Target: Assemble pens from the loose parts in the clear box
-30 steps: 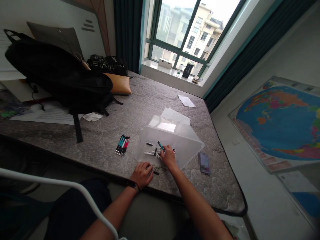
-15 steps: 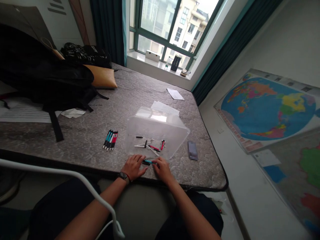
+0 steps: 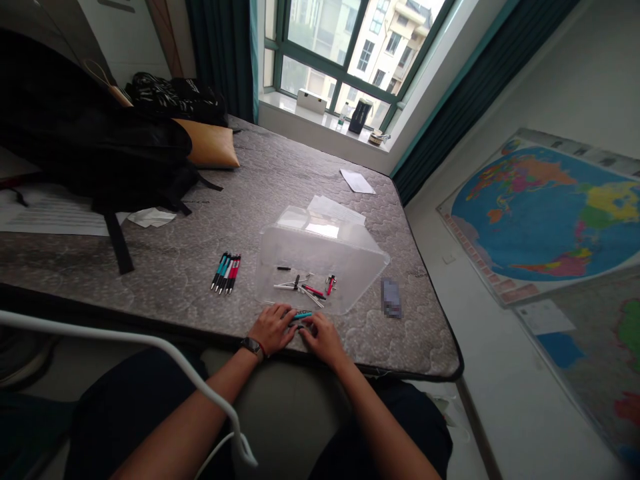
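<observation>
My left hand (image 3: 273, 328) and my right hand (image 3: 321, 337) meet at the near edge of the grey mattress (image 3: 200, 267), both gripping a teal pen (image 3: 301, 316) held between them. Just beyond the hands stands a clear plastic box (image 3: 320, 267) with several pen parts and a red pen (image 3: 314, 291) lying inside. To the left of the box lies a row of several teal and red pens (image 3: 226, 273).
A black backpack (image 3: 85, 160) and a tan cushion (image 3: 213, 152) lie at the far left. Papers (image 3: 357, 181) lie beyond the box, a small blurred object (image 3: 391, 297) to its right. A white tube (image 3: 150, 353) crosses near my lap. A world map (image 3: 545, 213) covers the floor on the right.
My right hand came out of the box with the teal pen and joined the left hand at the mattress edge. The camera view shifted and the hands now hold the pen together.
</observation>
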{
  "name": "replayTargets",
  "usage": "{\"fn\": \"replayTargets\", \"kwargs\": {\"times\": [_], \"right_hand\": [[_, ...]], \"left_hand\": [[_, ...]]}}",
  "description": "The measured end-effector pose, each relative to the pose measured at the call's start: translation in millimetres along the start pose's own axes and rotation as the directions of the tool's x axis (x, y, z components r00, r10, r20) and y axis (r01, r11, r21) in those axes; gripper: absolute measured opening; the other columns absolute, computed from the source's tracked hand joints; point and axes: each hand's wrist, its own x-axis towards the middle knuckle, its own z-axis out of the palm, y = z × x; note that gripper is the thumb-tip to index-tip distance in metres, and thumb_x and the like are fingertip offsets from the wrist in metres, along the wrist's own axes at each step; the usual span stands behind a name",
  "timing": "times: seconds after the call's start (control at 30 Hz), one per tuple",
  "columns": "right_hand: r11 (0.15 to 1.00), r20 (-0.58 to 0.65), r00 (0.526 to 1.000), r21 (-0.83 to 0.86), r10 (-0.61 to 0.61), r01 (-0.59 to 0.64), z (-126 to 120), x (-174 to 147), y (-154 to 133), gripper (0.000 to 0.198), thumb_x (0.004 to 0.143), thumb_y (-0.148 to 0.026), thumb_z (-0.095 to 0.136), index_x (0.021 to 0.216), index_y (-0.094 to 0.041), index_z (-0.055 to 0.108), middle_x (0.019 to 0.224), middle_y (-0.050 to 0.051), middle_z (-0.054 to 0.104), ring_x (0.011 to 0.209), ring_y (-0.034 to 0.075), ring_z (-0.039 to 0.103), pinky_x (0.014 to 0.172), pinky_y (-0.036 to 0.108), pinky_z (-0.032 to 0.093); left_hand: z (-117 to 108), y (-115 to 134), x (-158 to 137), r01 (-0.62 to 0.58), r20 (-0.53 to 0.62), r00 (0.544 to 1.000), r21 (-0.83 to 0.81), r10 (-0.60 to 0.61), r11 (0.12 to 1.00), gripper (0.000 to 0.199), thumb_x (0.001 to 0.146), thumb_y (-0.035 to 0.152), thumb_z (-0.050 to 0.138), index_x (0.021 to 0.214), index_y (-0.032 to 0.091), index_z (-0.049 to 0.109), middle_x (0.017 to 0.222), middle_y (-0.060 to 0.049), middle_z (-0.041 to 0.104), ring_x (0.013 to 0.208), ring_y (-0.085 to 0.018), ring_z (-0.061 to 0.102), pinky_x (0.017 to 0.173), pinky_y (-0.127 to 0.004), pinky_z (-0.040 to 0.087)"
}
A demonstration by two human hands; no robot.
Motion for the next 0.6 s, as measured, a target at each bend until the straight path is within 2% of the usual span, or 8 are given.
{"fn": "replayTargets", "kwargs": {"times": [0.07,0.2,0.47,0.6], "right_hand": [[1.0,0.036,0.999,-0.024,0.008,-0.007,1.8,-0.2,-1.7,0.016,0.087,-0.031,0.061,0.098,-0.022,0.068,0.094,0.004,0.062,0.077,0.016,0.059,0.075,0.028,0.047],[0.999,-0.001,1.0,-0.02,0.027,-0.027,4.9,5.0,-1.7,0.013,0.089,-0.027,0.057,0.095,-0.021,0.068,0.093,0.004,0.062,0.083,0.017,0.06,0.078,0.028,0.046],[0.999,-0.045,0.999,0.027,0.018,-0.017,6.4,3.3,6.4,0.013,0.089,-0.027,0.058,0.092,-0.021,0.068,0.083,0.003,0.064,0.074,0.017,0.059,0.071,0.027,0.046],[0.999,-0.089,0.996,-0.033,0.021,-0.024,-5.1,23.5,8.1,0.016,0.09,-0.025,0.055,0.1,-0.019,0.067,0.09,0.004,0.066,0.078,0.016,0.06,0.077,0.027,0.046]], "left_hand": [[-0.2,0.0,-0.3,-0.008,0.011,1.0,0.004,0.007,1.0,0.032,0.088,0.037,0.052,0.117,0.025,0.059,0.116,-0.009,0.059,0.105,-0.026,0.052,0.086,-0.041,0.041],[-0.5,-0.4,-0.6,-0.03,0.007,1.0,0.004,0.03,1.0,0.029,0.088,0.037,0.053,0.115,0.027,0.06,0.115,-0.009,0.059,0.106,-0.026,0.051,0.086,-0.04,0.041],[-1.9,-0.3,-0.5,-0.023,-0.009,1.0,-0.002,0.023,1.0,0.021,0.091,0.031,0.05,0.107,0.027,0.063,0.113,-0.007,0.06,0.104,-0.025,0.052,0.084,-0.04,0.041],[-2.0,-0.5,-0.7,-0.014,-0.024,1.0,-0.022,0.013,1.0,0.021,0.092,0.032,0.05,0.108,0.027,0.063,0.112,-0.007,0.061,0.103,-0.024,0.052,0.084,-0.04,0.041]]}}
